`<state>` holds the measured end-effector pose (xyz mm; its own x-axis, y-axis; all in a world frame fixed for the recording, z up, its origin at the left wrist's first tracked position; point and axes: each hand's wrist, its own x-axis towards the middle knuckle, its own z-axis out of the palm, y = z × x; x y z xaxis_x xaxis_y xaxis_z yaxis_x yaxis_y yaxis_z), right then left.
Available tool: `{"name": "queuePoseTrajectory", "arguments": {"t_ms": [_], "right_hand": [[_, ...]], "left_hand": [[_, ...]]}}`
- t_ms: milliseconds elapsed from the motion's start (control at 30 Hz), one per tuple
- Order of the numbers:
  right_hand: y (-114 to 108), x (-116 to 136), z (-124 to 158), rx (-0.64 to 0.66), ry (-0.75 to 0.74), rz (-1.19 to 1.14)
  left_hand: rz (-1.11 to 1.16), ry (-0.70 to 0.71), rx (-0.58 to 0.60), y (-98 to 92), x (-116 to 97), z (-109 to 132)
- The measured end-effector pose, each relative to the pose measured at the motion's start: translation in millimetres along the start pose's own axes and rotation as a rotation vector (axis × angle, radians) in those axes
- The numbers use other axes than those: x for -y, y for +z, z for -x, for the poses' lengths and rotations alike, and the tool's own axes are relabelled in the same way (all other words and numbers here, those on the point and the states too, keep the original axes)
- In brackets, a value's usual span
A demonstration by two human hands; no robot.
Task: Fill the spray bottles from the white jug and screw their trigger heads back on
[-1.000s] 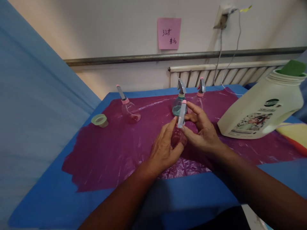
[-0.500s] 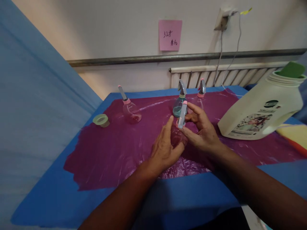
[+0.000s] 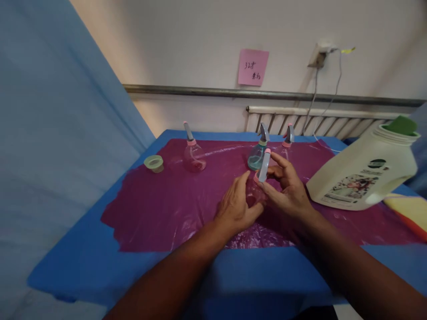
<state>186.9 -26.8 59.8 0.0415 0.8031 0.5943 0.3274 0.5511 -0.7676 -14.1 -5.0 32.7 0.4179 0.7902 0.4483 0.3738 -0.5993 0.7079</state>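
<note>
A small clear pink spray bottle (image 3: 255, 193) stands on the purple plastic sheet (image 3: 167, 209) between my hands. My left hand (image 3: 237, 206) wraps round its round body. The fingers of my right hand (image 3: 287, 189) close on its pink collar just under the grey trigger head (image 3: 264, 165). Three more spray bottles stand further back: a pink spray bottle (image 3: 193, 155) at the left, a teal spray bottle (image 3: 257, 153) and another pink spray bottle (image 3: 286, 142) just behind my right hand.
A big white detergent jug (image 3: 363, 173) with a green spout lies tilted at the right. A pale green cap (image 3: 154, 163) sits at the sheet's left edge. Blue cloth (image 3: 83, 249) covers the table and hangs at the left. A radiator (image 3: 320, 122) and cable run along the wall.
The camera has tipped up and to the left, so everything sits lower and further right in view. My hands keep the same hold on the bottle.
</note>
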Motion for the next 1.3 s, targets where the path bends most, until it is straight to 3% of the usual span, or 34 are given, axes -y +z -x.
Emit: {"name": "queuePoseTrajectory", "arguments": {"t_ms": [267,467,733,1000,1300], "right_hand": [[-2,-1,-5,-0.050,0.049,0.028],[-4,3,-20,0.028,0.077,0.103],[-1,-2,-86,0.110,0.100,0.223],[19,-29,-148,0.107,0.102,0.349],[36,-55,-161,0.100,0.089,0.559]], "left_hand": [[0.027,-0.078,0.041,-2.6,-9,-1],[0.037,-0.111,0.032,-3.8,-11,-3],[0.078,-0.122,-0.321,-3.8,-9,-7],[0.051,-0.148,-0.118,-4.6,-13,-4],[0.018,-0.118,-0.058,0.9,-9,-2]]}}
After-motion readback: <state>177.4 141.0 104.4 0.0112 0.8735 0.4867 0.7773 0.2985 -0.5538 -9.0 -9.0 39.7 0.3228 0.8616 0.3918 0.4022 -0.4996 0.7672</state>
